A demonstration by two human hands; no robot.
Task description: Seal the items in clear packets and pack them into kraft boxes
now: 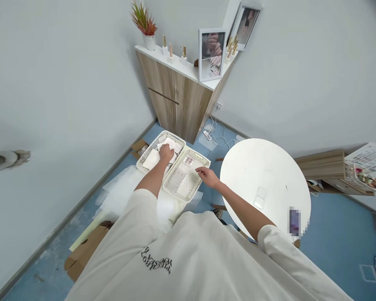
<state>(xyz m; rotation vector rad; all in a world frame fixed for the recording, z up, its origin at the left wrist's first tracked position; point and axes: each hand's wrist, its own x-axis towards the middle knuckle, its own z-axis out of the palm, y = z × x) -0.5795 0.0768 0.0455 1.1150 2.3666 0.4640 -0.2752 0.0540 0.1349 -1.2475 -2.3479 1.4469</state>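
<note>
My left hand [166,153] is down in the left white plastic basket [141,164], its fingers closed on one of several flat white packets [173,145]. A pale card-like packet [151,159] lies beside the wrist. My right hand [208,177] hovers at the right edge of a second white basket [188,198], fingers loosely bent and apart, with nothing visible in them. Inside that basket are a small clear case with reddish pieces [188,160] and several clear plastic cases [177,180].
A round white table [253,163] at right bears a clear open case [260,197] and a blurred purple item [295,221]. Behind the baskets stands a wooden cabinet [175,90] with bottles, a plant and frames. Cables [217,129] and cardboard [90,251] lie on the floor.
</note>
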